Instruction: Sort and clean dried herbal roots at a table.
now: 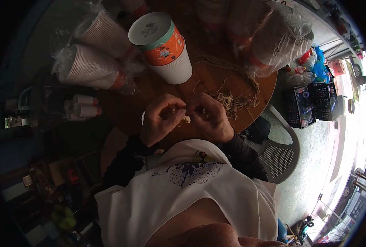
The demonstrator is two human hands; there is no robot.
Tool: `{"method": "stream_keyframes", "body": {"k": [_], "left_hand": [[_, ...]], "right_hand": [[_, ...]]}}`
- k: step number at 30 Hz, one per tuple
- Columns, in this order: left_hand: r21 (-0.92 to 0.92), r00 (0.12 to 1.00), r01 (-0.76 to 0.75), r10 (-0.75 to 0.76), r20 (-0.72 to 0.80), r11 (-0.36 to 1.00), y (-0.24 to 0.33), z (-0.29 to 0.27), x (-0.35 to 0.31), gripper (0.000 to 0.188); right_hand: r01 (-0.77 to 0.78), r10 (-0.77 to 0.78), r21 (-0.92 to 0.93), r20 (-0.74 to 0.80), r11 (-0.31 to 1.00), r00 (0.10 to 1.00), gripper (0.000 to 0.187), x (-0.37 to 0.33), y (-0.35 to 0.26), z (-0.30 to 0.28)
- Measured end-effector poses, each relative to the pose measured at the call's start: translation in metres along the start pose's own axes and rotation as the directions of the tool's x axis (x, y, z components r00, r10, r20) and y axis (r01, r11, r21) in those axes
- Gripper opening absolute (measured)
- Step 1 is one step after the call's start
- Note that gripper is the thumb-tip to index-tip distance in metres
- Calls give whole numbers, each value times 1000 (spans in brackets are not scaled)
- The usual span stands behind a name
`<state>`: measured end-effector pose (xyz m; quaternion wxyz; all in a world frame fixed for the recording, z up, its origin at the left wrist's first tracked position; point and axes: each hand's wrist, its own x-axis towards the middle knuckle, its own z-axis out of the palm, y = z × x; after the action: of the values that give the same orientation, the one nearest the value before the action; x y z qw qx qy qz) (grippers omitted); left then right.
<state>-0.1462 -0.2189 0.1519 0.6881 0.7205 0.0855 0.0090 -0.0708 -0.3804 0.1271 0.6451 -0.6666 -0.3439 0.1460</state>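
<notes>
Over the near part of the round table, my left hand and my right hand meet almost fingertip to fingertip, both pinched closed. Pale bits of twine show at and below the fingers; the exact grip is hidden by the knuckles. Beside my right hand lies a loose tangle of beige twine, with a longer bundle of strands stretching away behind it. Beyond my hands stands a stack of paper tubs, bottoms up, the top one orange and green above white rims.
Plastic-wrapped tub stacks stand at the far left and far right on the wooden table. Smaller wrapped cups are at left. A grey chair sits to the right, near black crates of bottles.
</notes>
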Motion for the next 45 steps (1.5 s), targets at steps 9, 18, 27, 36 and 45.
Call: {"method": "stream_keyframes", "body": {"k": [9, 18, 27, 36, 45], "left_hand": [[568, 895, -400, 440, 74, 719, 0, 6, 0, 17], [345, 997, -73, 56, 58, 936, 5, 0, -2, 9], [414, 984, -179, 161, 79, 892, 3, 4, -3, 8], [439, 986, -124, 160, -47, 890, 1, -2, 2, 7], [187, 998, -2, -9, 60, 982, 12, 4, -5, 14]], "right_hand": [[80, -81, -183, 5, 980, 997, 15, -3, 2, 1], [96, -98, -117, -18, 988, 995, 14, -6, 4, 2], [142, -151, -226, -24, 964, 988, 16, -9, 7, 3], [-132, 129, 78, 39, 988, 991, 8, -10, -10, -4], [-168, 164, 300, 40, 939, 986, 6, -10, 18, -7]]}}
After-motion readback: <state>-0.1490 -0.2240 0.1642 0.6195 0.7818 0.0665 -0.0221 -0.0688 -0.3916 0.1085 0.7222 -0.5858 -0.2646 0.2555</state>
